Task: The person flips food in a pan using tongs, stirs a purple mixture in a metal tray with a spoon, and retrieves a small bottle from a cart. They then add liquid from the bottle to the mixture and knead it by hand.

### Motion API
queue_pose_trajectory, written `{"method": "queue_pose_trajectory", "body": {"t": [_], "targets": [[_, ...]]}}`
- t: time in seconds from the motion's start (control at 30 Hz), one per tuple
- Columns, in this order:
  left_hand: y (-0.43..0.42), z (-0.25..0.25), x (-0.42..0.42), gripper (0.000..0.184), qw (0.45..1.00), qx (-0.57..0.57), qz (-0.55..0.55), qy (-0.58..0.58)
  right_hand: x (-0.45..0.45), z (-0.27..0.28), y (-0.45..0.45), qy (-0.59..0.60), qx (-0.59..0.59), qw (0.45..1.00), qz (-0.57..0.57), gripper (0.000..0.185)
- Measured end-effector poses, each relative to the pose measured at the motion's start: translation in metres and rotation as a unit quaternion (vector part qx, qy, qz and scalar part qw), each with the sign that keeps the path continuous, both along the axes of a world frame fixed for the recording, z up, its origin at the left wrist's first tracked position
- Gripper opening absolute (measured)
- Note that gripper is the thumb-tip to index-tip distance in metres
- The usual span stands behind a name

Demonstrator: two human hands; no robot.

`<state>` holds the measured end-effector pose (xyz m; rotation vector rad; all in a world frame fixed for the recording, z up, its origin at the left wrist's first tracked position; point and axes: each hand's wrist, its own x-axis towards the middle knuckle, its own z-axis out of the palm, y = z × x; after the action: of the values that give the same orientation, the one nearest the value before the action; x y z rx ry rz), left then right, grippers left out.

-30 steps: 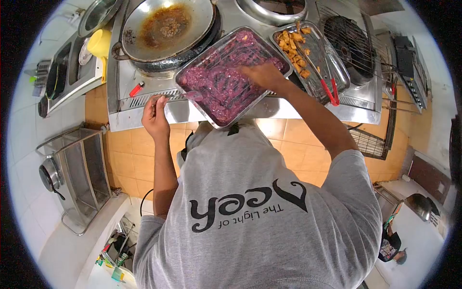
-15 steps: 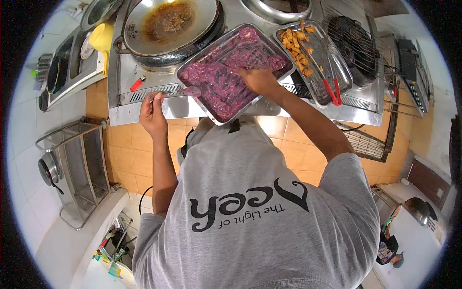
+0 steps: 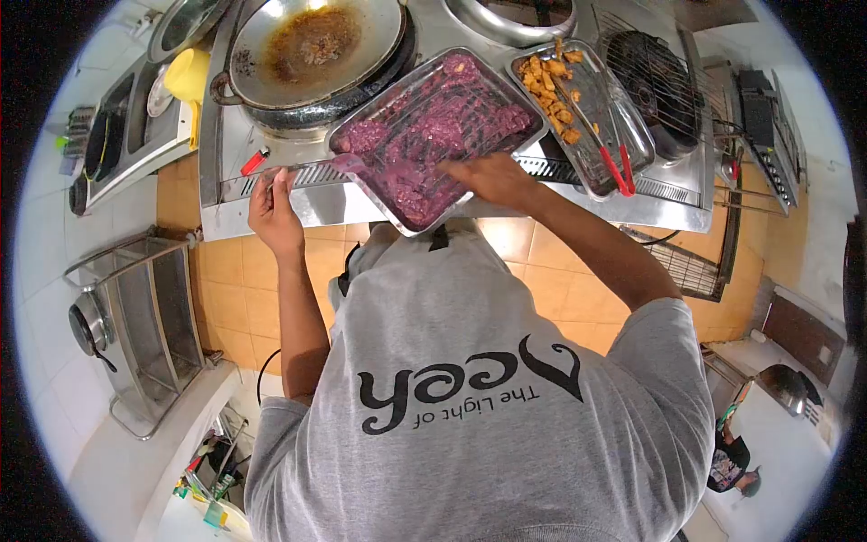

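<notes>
Two bare hands at one metal tray (image 3: 398,92), upper middle of the frame, on the steel desk (image 3: 316,213). Tray is turned askew: long axis lower left to upper right, one corner pointing down at the grey shirt (image 3: 452,361). Purple wet mix (image 3: 411,185) spread over its bottom.

Left hand (image 3: 275,215): thumb and fingers pinching the thin handle of a spoon-like utensil (image 3: 348,163). Hand itself sits outside the tray, to its lower left; utensil head reaches the tray's left corner.

Right hand (image 3: 493,179): over the lower right long side, fingertips at the mix. It's the nearer one. Can't tell whether those fingers are spread or pressed together; angle hides them.

Around it: big wok (image 3: 316,77) upper left, red lighter (image 3: 255,163) below that. Upper right, smaller tray (image 3: 596,86) with orange-brown pieces (image 3: 545,79) and red-handled tongs (image 3: 616,170), then a wire rack (image 3: 664,72). Another person (image 3: 730,461) far lower right, well apart.
</notes>
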<state>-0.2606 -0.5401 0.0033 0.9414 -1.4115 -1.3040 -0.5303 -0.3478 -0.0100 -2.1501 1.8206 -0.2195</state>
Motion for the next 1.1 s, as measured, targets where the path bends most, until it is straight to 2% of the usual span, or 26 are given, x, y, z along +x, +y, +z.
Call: {"method": "queue_pose_trajectory", "body": {"t": [0.1,0.2,0.27,0.3,0.4,0.43,0.53,0.57,0.6,0.67,0.77,0.8,0.93,1.0,1.07,1.1], "targets": [[-0.001,0.001,-0.011,0.014,1.000,-0.011,-0.012,0.003,0.000,-0.003,-0.014,0.039,0.002,0.997,-0.074,0.036],[-0.004,0.000,-0.029,0.013,0.999,-0.033,-0.034,0.018,0.000,-0.018,0.003,0.027,0.046,0.998,-0.030,0.044],[-0.008,-0.008,-0.041,0.010,0.996,-0.073,-0.051,0.013,-0.005,-0.018,0.019,-0.003,-0.068,0.998,-0.008,0.043],[-0.007,-0.006,-0.048,0.011,0.996,-0.054,-0.064,-0.002,-0.007,-0.019,0.024,-0.018,-0.124,0.992,0.003,0.043],[-0.007,-0.016,-0.062,0.012,0.994,-0.054,-0.091,-0.003,-0.012,0.005,0.022,0.032,0.044,0.987,-0.150,0.041],[-0.007,-0.018,-0.063,0.012,0.993,-0.070,-0.087,-0.033,-0.010,-0.004,0.027,0.046,0.014,0.991,-0.129,0.042],[-0.004,-0.021,-0.071,0.011,0.993,-0.039,-0.101,-0.045,0.002,0.018,0.042,0.024,0.084,0.995,-0.049,0.033],[-0.004,-0.022,-0.075,0.011,0.991,-0.068,-0.099,-0.062,0.000,0.008,0.047,-0.004,-0.066,0.996,-0.062,0.029],[-0.005,-0.021,-0.080,0.010,0.988,-0.097,-0.095,-0.080,-0.005,0.003,0.049,-0.011,0.020,0.993,-0.116,0.031],[-0.004,-0.024,-0.087,0.010,0.976,-0.158,-0.089,-0.117,-0.011,-0.006,0.047,0.039,0.020,0.988,-0.150,0.032],[-0.006,-0.032,-0.093,0.011,0.955,-0.245,-0.089,-0.143,0.003,0.014,0.048,0.008,0.050,0.996,-0.075,0.031],[-0.003,-0.034,-0.090,0.011,0.958,-0.227,-0.095,-0.150,0.005,0.020,0.048,0.000,0.050,0.997,-0.052,0.030],[0.027,-0.039,-0.062,0.008,0.970,-0.137,-0.113,-0.164,-0.032,0.013,0.044,-0.035,0.037,0.987,-0.151,0.030],[0.046,-0.042,-0.046,0.008,0.976,-0.084,-0.118,-0.165,-0.053,0.007,0.039,-0.067,-0.023,0.981,-0.183,0.027],[0.063,-0.038,-0.042,0.008,0.988,-0.035,-0.087,-0.120,-0.080,0.006,0.027,-0.093,-0.080,0.974,-0.192,0.026],[0.070,-0.037,-0.042,0.008,0.993,-0.010,-0.070,-0.095,-0.099,0.005,0.018,-0.201,-0.098,0.954,-0.200,0.018]]}}
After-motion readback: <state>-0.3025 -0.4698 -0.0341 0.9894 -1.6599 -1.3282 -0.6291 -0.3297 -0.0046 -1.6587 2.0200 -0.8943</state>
